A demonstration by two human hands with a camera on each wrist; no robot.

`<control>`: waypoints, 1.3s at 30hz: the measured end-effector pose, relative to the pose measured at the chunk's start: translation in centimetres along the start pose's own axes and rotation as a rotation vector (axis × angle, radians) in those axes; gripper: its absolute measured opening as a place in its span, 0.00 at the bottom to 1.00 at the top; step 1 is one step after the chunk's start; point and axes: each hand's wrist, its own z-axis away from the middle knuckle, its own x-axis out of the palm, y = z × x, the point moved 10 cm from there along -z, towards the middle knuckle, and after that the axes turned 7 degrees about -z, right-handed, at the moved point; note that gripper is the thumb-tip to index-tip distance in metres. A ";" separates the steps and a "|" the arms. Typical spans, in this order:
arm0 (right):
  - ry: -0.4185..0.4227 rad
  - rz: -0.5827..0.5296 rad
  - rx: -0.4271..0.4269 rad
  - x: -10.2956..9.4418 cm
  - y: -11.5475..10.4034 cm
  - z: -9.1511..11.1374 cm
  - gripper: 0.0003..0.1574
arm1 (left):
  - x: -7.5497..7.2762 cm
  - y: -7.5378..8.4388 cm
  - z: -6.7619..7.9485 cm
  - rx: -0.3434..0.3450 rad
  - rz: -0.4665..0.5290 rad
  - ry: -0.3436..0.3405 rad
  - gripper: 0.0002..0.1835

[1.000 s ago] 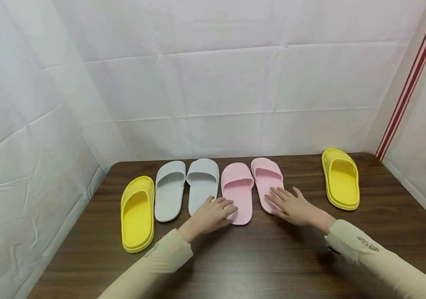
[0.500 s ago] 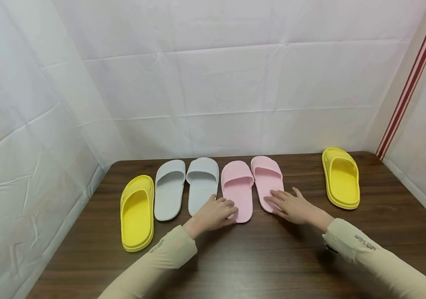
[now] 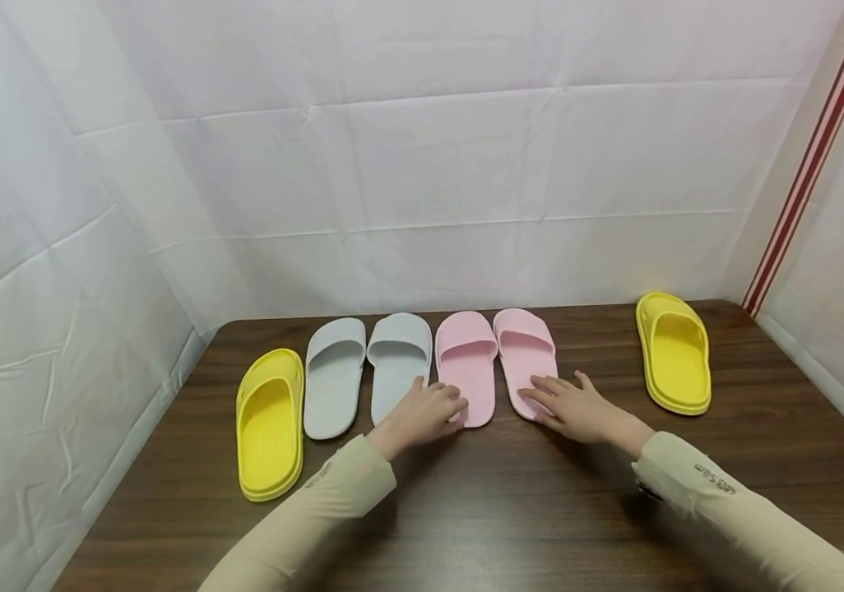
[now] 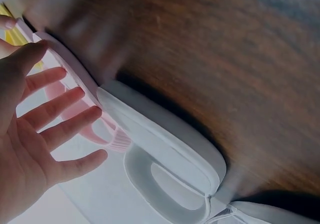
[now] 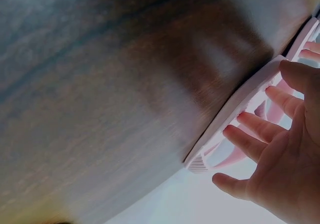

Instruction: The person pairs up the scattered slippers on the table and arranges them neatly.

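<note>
Two pink slippers lie side by side on the table, toes toward the back wall. Over the heel of the left pink slipper (image 3: pixel 477 378) is my left hand (image 3: pixel 424 413). In the left wrist view its fingers are spread and nearly straight, with the thumb tip at the slipper's heel edge. My right hand (image 3: pixel 581 411) rests on the heel of the right pink slipper (image 3: pixel 521 358), fingers apart, as the right wrist view confirms; its thumb meets the heel edge. Just left of the pink pair, a light grey slipper (image 3: pixel 396 378) is partly covered by my left hand.
Another grey slipper (image 3: pixel 333 395) lies further left, beside a yellow slipper (image 3: pixel 268 436) set nearer the front. A second yellow slipper (image 3: pixel 677 358) is alone at the right rear. White sheeting (image 3: pixel 422 164) stands behind the brown wooden table (image 3: pixel 511 510).
The left pink slipper has slid back toward the wall and turned slightly straighter, its heel now nearly level with the right one's. My left hand has followed it; my right hand has barely moved.
</note>
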 end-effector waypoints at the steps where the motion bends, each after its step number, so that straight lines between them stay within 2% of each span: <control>1: 0.000 -0.002 -0.001 0.0 0.0 0.0 0.26 | 0.0 -0.1 0.0 -0.002 -0.001 0.000 0.08; 18: 0.009 -0.063 0.025 0.0 0.1 -0.3 0.26 | -0.2 -0.6 0.3 -0.018 0.053 -0.016 0.06; 24: 0.023 -0.074 0.019 -0.4 0.1 -0.2 0.27 | -0.6 -0.6 0.7 -0.015 0.044 -0.012 0.06; 31: 0.039 -0.095 0.043 -0.8 0.9 0.1 0.26 | -1.5 -1.0 1.5 -0.018 0.036 0.052 0.07; 39: 0.025 -0.140 0.109 -1.2 3.0 0.9 0.28 | -2.4 -2.4 2.7 -0.035 0.050 0.112 0.08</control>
